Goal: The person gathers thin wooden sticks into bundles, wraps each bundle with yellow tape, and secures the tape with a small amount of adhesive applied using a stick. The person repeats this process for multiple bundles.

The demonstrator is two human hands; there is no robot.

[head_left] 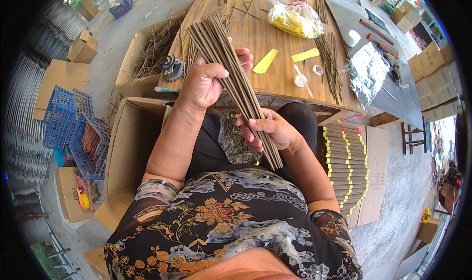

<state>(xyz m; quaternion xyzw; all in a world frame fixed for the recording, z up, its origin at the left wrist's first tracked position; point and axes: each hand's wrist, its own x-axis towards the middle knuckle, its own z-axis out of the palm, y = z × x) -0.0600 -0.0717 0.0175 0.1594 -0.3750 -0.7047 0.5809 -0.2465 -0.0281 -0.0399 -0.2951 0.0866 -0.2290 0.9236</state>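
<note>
Both hands are clamping 1 bundle of thin brown sticks: the left hand is gripping it near the fanned upper end, while the right hand is closing around the lower end above her lap. She seems to be evening up the bundle, just in front of the wooden counter. Squaring the ends next would call for a looser grip. Finished rolls with yellow bands are lying to her right.
</note>
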